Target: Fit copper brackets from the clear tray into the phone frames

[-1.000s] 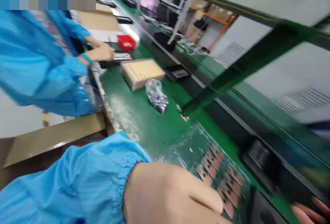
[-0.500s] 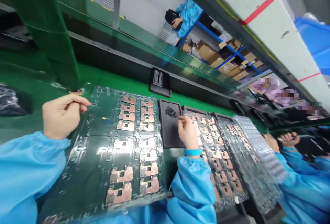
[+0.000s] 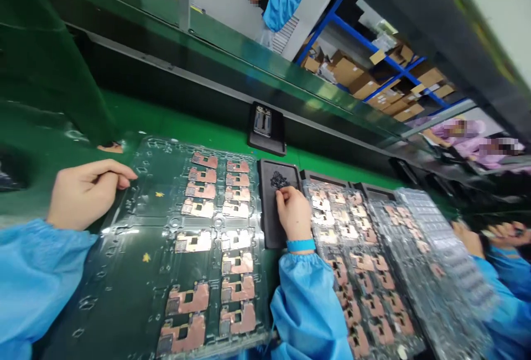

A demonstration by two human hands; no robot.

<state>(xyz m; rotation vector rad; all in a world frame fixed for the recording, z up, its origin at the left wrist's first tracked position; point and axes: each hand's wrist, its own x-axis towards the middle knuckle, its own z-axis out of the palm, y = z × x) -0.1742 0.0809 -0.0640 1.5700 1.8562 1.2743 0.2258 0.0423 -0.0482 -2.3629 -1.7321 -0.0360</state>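
My left hand [image 3: 87, 191] is closed in a pinch above the left edge of a clear plastic tray [image 3: 120, 271]; anything between its fingertips is too small to make out. Copper-coloured circuit boards [image 3: 199, 241] lie in rows in that tray, mostly toward its right. Over a black tray [image 3: 274, 222] my right hand [image 3: 295, 213] bends down, thumb and fingers pressed together at the near edge of a pile of small black parts [image 3: 279, 179]. Whatever the right fingertips grip is hidden. Two small yellow pieces [image 3: 146, 258] show on the clear tray's left part.
Farther back, a black holder [image 3: 267, 128] carries a phone-like frame. More trays of copper-coloured boards [image 3: 365, 282] stand to the right, beside a co-worker's hands [image 3: 468, 238] and blue sleeves. A green post [image 3: 62, 67] rises at left. Other people are visible beyond the rail.
My right hand has moved left and in to the edge of the black pile, its fingers now pressed together. My left hand stays pinched near the tray's left edge. The camera view has shifted.
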